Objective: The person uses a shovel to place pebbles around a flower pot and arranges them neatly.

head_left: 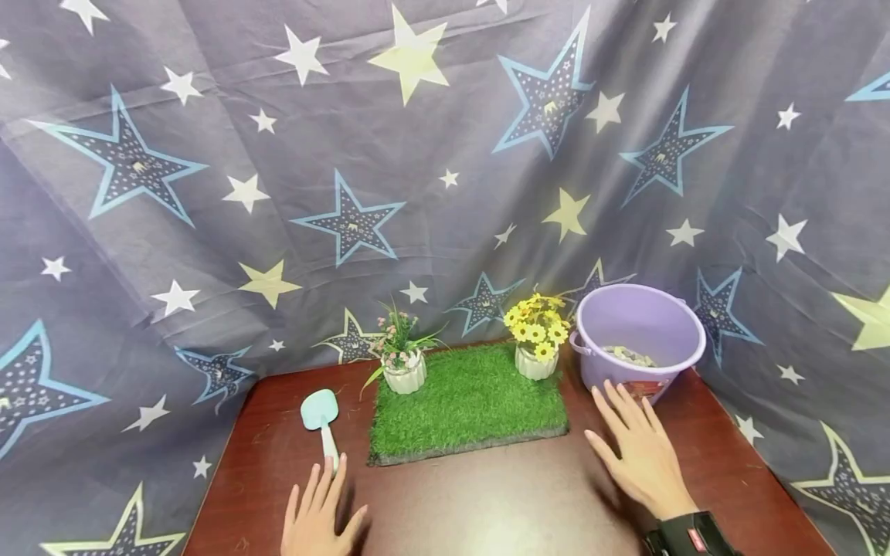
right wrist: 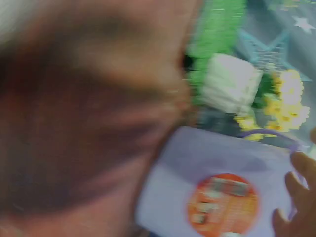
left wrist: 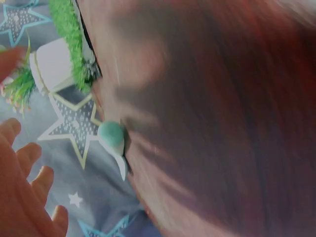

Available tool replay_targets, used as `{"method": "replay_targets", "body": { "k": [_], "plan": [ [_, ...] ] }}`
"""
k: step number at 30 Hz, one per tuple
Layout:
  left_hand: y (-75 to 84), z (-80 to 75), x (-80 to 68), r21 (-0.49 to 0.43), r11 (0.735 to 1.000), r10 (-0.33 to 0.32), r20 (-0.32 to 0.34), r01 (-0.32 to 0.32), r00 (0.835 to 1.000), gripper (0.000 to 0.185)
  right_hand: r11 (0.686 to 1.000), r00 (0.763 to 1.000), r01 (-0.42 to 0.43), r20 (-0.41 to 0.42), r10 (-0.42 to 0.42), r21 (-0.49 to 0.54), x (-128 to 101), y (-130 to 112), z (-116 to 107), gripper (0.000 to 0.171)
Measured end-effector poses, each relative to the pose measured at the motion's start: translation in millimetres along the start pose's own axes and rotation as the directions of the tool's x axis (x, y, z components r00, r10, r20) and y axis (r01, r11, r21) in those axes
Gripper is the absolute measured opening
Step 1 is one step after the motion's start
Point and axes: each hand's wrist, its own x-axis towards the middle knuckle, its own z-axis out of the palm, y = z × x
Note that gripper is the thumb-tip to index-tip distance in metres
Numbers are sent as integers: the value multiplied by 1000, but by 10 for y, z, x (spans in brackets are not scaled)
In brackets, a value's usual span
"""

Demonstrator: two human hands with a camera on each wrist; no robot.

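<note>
At the bottom left of the head view, the left hand lies flat on the brown table, fingers spread, its fingertips seemingly touching the handle of the teal scoop. At lower right, the right hand rests open, fingers straight, just before the purple bucket.

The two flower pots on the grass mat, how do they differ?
The left flower pot holds small pink blooms with long thin green leaves; the right flower pot holds a dense bunch of yellow daisy-like flowers. The left one stands at the grass mat's back left corner, toward the teal scoop; the right one stands at the back right corner beside the purple basin. Both pots are white, ribbed and upright.
</note>
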Motion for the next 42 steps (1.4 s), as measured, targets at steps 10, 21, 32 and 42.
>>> {"method": "replay_targets", "body": {
  "k": [10,21,32,42],
  "plan": [
    [322,183,574,-140,982,144,119,-127,982,88,1000,980,14,-198,-12,5,785,405,-353,66],
    [439,337,729,-166,984,120,302,-72,946,64,994,994,57,-89,-66,-98,892,602,-198,24],
    [427,382,692,-174,981,135,277,-89,951,62,993,997,75,-3,-75,-92,662,511,-338,34],
    [386,385,685,-200,979,110,321,-47,941,63,980,968,165,-173,-182,-109,-170,133,-591,46]
  ]
}}
